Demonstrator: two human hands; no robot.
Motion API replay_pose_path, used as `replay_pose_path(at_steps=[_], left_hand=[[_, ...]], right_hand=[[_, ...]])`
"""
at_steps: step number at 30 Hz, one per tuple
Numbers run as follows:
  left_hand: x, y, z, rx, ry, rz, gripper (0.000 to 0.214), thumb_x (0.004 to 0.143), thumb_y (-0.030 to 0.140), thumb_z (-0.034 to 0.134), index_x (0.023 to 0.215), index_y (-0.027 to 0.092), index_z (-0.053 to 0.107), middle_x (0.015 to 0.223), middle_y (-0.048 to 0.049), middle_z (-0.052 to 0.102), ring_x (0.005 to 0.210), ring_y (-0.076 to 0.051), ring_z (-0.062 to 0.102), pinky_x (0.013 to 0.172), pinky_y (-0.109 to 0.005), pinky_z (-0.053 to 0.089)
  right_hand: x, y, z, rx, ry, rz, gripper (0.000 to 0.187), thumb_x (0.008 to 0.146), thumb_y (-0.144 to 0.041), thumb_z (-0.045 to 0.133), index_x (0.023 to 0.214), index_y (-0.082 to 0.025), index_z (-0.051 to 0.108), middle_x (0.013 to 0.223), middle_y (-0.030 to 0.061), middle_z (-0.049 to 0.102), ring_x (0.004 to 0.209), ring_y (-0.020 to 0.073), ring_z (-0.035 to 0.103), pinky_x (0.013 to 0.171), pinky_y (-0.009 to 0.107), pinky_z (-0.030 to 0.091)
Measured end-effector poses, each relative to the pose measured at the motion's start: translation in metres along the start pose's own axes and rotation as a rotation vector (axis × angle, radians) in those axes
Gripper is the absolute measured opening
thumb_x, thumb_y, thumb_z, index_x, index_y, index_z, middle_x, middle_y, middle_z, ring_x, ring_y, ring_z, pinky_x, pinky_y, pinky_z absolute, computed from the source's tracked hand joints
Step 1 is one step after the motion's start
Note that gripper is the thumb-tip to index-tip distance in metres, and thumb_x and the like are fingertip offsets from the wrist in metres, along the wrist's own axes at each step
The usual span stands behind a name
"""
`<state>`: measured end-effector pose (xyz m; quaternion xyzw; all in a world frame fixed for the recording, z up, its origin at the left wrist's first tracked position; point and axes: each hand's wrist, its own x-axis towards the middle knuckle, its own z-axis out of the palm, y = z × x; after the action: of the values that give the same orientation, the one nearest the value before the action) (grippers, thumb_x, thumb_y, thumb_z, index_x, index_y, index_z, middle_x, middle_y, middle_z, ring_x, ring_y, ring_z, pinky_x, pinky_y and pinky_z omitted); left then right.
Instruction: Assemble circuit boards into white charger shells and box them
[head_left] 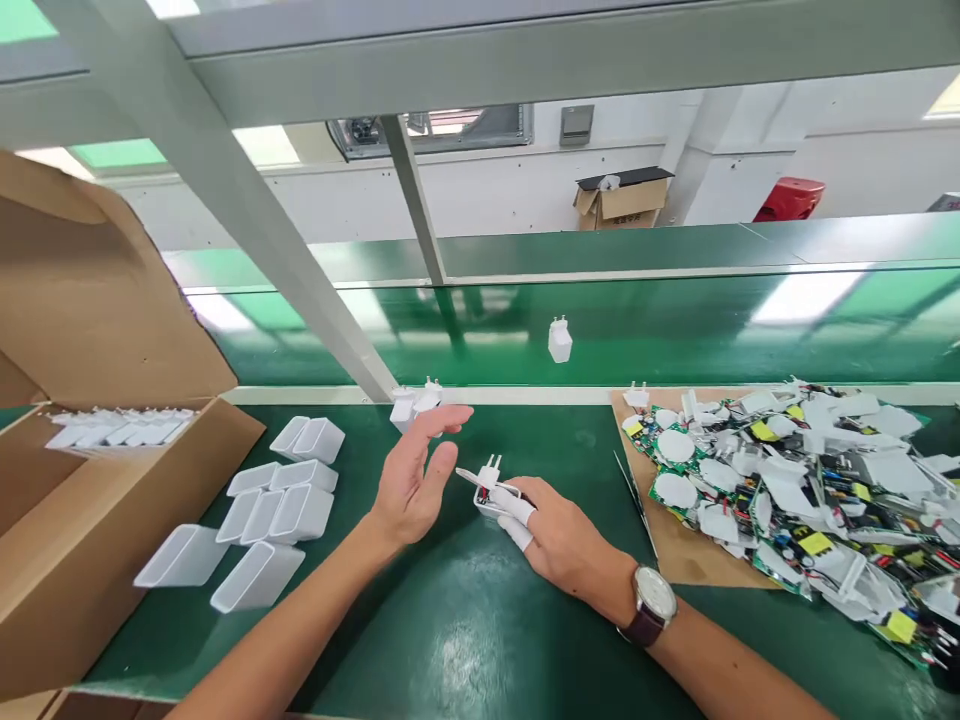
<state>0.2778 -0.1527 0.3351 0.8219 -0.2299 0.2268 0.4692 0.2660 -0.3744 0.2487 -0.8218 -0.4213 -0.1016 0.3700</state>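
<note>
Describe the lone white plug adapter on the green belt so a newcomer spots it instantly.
Find the glossy green belt running across beyond the worktable. Just right of the middle sits a white plug adapter, prongs up. It stands alone there, whereas similar adapters at the foot of the slanting grey post are bunched together.
</note>
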Motion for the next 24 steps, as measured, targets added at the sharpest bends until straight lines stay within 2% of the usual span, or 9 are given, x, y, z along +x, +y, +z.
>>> replay_pose_path(at_steps=[2,4,8,10,13,16,18,21,24], left_hand=[[0.032,0.005,0.001,0.122,-0.120,0.004,0.031,0.107,0.038,0.050,0.128,0.023,0.065,0.129,-0.0105,0.068,0.112,-0.023,0.065,0.099,-0.040,0.055],[0.066,0.002,0.010,0.240,-0.246,-0.017,0.031,0.103,0.043,0.056,0.125,0.023,0.066,0.134,-0.0101,0.066,0.119,-0.026,0.063,0.101,-0.042,0.055],[0.131,-0.029,0.049,0.440,-0.497,-0.134,0.050,0.096,0.044,0.061,0.141,0.022,0.057,0.152,-0.0124,0.052,0.140,-0.032,0.050,0.117,-0.050,0.043],[0.156,-0.048,0.072,0.484,-0.559,-0.166,0.059,0.093,0.038,0.064,0.148,0.019,0.052,0.155,-0.0166,0.047,0.144,-0.035,0.046,0.121,-0.053,0.037],[0.185,-0.073,0.100,0.525,-0.579,-0.199,0.071,0.086,0.034,0.071,0.152,0.017,0.048,0.160,-0.0223,0.038,0.148,-0.044,0.038,0.121,-0.060,0.033],[0.207,-0.090,0.117,0.552,-0.564,-0.227,0.086,0.076,0.032,0.082,0.152,0.017,0.046,0.162,-0.0235,0.033,0.153,-0.048,0.027,0.121,-0.062,0.030],[0.219,-0.099,0.123,0.555,-0.560,-0.257,0.099,0.071,0.030,0.086,0.156,0.015,0.038,0.155,-0.0253,0.042,0.148,-0.046,0.037,0.117,-0.061,0.036],[0.231,-0.107,0.123,0.550,-0.570,-0.326,0.116,0.070,0.030,0.086,0.162,0.010,0.018,0.135,-0.0259,0.060,0.120,-0.038,0.063,0.101,-0.055,0.051],[0.232,-0.109,0.110,0.536,-0.595,-0.351,0.121,0.071,0.034,0.085,0.163,0.009,0.011,0.126,-0.0220,0.066,0.102,-0.030,0.068,0.093,-0.049,0.055]], right_hand=[[0.001,0.000,-0.001,0.008,0.011,-0.029,0.033,0.105,-0.017,0.048,0.137,-0.016,0.053,0.125,0.0157,0.066,0.110,0.0269,0.064,0.092,0.043,0.062],[0.002,0.000,-0.002,-0.005,0.020,-0.029,0.033,0.104,-0.015,0.048,0.137,-0.016,0.052,0.123,0.0150,0.065,0.108,0.0260,0.064,0.092,0.042,0.062],[0.004,-0.002,-0.004,-0.094,-0.019,-0.010,0.032,0.097,-0.010,0.054,0.128,-0.018,0.057,0.122,0.0127,0.064,0.104,0.0252,0.062,0.085,0.038,0.061],[0.005,-0.003,-0.006,-0.137,-0.058,-0.007,0.030,0.090,-0.006,0.058,0.117,-0.019,0.061,0.120,0.0116,0.063,0.102,0.0249,0.061,0.081,0.036,0.061],[0.007,-0.005,-0.010,-0.168,-0.083,0.012,0.028,0.083,-0.003,0.059,0.106,-0.018,0.062,0.117,0.0113,0.062,0.100,0.0253,0.060,0.077,0.035,0.060],[0.008,-0.005,-0.012,-0.182,-0.090,-0.006,0.022,0.083,-0.006,0.061,0.101,-0.018,0.061,0.115,0.0116,0.061,0.098,0.0257,0.059,0.075,0.035,0.060],[0.010,-0.003,-0.012,-0.199,-0.099,-0.019,0.019,0.082,-0.009,0.064,0.100,-0.018,0.062,0.113,0.0110,0.060,0.097,0.0253,0.059,0.075,0.035,0.060],[0.012,0.000,-0.011,-0.226,-0.100,-0.026,0.017,0.082,-0.012,0.066,0.098,-0.018,0.063,0.113,0.0099,0.060,0.097,0.0243,0.059,0.075,0.033,0.060],[0.013,0.000,-0.012,-0.245,-0.099,-0.035,0.013,0.084,-0.014,0.067,0.095,-0.018,0.064,0.110,0.0094,0.061,0.094,0.0238,0.058,0.072,0.032,0.059]])
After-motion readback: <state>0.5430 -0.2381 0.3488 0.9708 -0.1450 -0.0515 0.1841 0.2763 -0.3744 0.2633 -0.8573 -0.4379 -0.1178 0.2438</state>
